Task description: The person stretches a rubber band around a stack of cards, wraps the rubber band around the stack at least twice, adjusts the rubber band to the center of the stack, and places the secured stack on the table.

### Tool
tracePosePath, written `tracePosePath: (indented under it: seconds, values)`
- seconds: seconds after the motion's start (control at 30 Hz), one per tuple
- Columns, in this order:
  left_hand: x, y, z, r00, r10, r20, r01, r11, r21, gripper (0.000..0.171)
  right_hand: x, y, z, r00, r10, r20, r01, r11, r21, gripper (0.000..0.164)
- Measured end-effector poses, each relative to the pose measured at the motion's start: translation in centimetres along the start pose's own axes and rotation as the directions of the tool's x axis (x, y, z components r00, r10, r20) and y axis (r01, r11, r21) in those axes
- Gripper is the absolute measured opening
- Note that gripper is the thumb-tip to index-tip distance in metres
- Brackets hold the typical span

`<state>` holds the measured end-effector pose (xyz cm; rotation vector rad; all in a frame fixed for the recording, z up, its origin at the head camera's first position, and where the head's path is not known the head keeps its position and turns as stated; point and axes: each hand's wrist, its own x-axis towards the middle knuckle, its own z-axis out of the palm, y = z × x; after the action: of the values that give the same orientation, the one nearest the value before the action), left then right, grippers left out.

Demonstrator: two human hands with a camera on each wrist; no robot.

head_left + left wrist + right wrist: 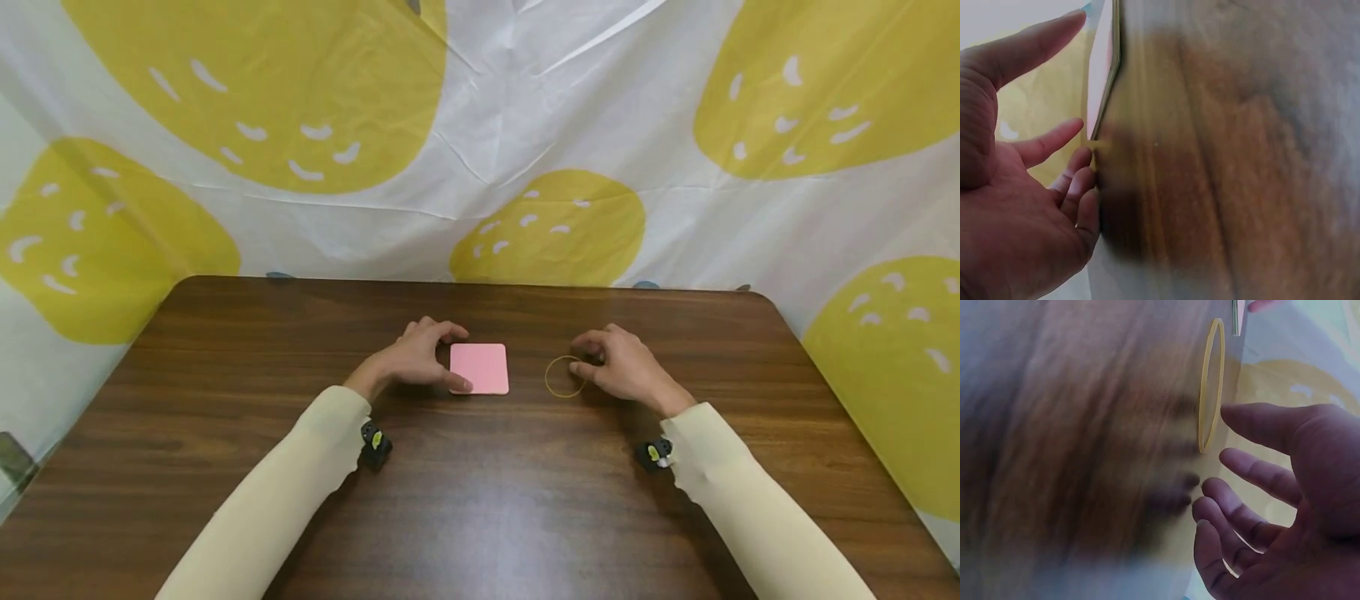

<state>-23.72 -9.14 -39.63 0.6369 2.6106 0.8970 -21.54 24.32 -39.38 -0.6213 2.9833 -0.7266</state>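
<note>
A pink square pad [483, 367] with rounded corners lies flat on the brown table. In the left wrist view its edge looks layered. My left hand [416, 358] is spread at the pad's left side, thumb overlapping the near left corner and index finger by the far left corner. To the right of the pad, a thin yellow rubber band [1202, 412] forms a loop on the table. Beside it is my right hand [622, 365], its thumb tip overlapping the band's right side in the head view. Thumb and bent fingers stand apart there, with nothing gripped.
The wood-grain table [480, 492] reaches back to a white curtain [375, 233] with large yellow fruit prints, which also hangs along the sides. Both wrists carry small black cameras, the left camera [375, 446] and the right camera [654, 455], below pale sleeves.
</note>
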Motion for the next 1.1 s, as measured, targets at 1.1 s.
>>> tracePosePath:
  seconds: [1.1]
  values:
    - [0.8, 2.9, 1.1, 0.992, -0.035, -0.118, 0.028, 0.997, -0.068, 0.069, 1.3, 0.1, 0.5, 0.983, 0.182, -0.007, -0.179, 0.975, 0.13, 0.009]
